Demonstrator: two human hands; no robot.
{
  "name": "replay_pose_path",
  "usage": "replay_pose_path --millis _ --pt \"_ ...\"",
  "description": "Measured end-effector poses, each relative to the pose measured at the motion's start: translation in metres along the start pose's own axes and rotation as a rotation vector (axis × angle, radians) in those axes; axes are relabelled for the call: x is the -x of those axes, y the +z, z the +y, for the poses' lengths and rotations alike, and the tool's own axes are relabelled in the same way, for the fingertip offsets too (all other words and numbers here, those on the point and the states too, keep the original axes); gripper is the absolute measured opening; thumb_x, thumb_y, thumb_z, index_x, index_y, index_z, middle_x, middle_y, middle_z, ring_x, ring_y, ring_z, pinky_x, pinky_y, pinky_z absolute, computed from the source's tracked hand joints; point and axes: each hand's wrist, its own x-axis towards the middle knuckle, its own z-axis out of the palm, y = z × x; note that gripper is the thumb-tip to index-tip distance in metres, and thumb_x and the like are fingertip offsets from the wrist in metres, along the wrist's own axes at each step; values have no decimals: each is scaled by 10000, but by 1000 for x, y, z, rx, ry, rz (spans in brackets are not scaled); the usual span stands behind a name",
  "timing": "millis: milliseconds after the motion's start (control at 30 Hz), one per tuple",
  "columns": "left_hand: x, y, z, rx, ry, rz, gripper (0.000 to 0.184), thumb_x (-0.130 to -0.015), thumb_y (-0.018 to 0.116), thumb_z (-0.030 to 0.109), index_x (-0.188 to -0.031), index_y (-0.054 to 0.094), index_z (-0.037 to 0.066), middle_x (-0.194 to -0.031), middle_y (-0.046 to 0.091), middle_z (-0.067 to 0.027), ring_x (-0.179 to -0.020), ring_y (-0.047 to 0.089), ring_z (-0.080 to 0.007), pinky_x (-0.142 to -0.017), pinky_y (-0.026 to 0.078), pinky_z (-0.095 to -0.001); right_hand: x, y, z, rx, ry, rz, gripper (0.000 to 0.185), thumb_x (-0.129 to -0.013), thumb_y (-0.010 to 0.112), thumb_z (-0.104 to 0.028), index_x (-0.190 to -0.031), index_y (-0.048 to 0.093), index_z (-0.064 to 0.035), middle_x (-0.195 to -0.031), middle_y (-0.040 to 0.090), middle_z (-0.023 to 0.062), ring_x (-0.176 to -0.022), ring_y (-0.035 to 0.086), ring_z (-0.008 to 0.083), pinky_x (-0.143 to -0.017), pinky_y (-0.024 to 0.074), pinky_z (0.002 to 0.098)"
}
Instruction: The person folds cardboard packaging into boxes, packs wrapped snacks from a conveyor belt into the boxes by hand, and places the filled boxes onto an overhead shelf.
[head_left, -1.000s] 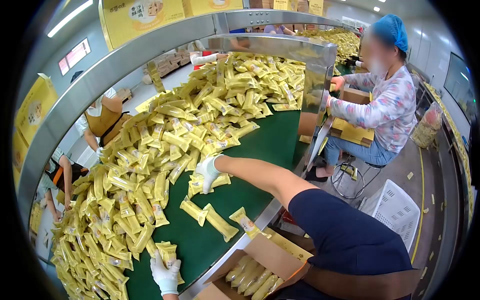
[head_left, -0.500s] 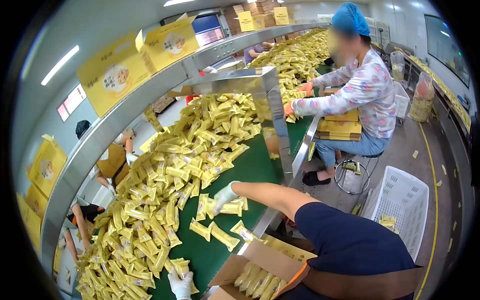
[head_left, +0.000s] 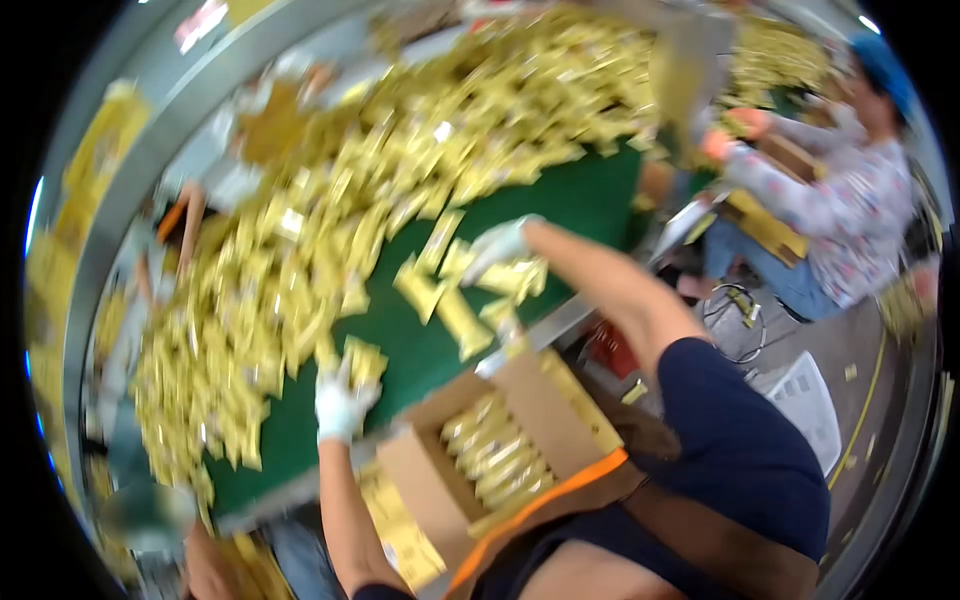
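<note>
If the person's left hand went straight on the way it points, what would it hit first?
Apart from the yellow packets it touches, the left hand would probably meet the big packet heap just ahead; blur makes any gap hard to judge.

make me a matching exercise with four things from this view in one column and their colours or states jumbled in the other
Column one
1. belt
2. cardboard box
3. left hand
4. co-worker's head cover

Column two
A. gloved in white
B. blue
C. open, with packets in a row inside
D. green

Right pairs: 1-D, 2-C, 3-A, 4-B
</note>
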Motion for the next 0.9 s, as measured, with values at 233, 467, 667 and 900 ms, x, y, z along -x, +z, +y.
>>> replay_pose_path --millis 233,467,667,900 --pt "2 -15 16 -1 -184 -63 872 -688 753 544 -1447 474 217 -1426 447 -244 -1229 508 -392 -999 447 -443 40 34 -37 808 -44 221 816 -659 698 -680 -1180 627 -55 -1208 587 204 -1136 576 351 -934 456 423" --pt "-9 -31 31 -94 -213 -331 1014 -661 751 558 -1533 296 310 -1217 540 -250 -1067 604 -392 -920 491 -434 48 37 28 706 104 441 811 -638 747 -566 -1270 560 -94 -1365 463 182 -1270 449 348 -1029 386 428" --pt "-83 -55 102 660 30 -183 1144 -666 803 340 -1554 144 47 -1389 446 -290 -1263 499 -384 -1074 395 -383 51 32 33 684 78 335 867 -648 752 -535 -1387 494 -162 -1404 438 186 -1266 459 359 -1048 383 430" --pt "-165 -33 168 153 102 -706 1148 -651 735 517 -1548 175 71 -1399 473 -296 -1265 511 -403 -1050 405 -402 46 37 48 739 33 450 865 -667 717 -573 -1404 495 -178 -1360 474 192 -1217 495 344 -994 401 458"
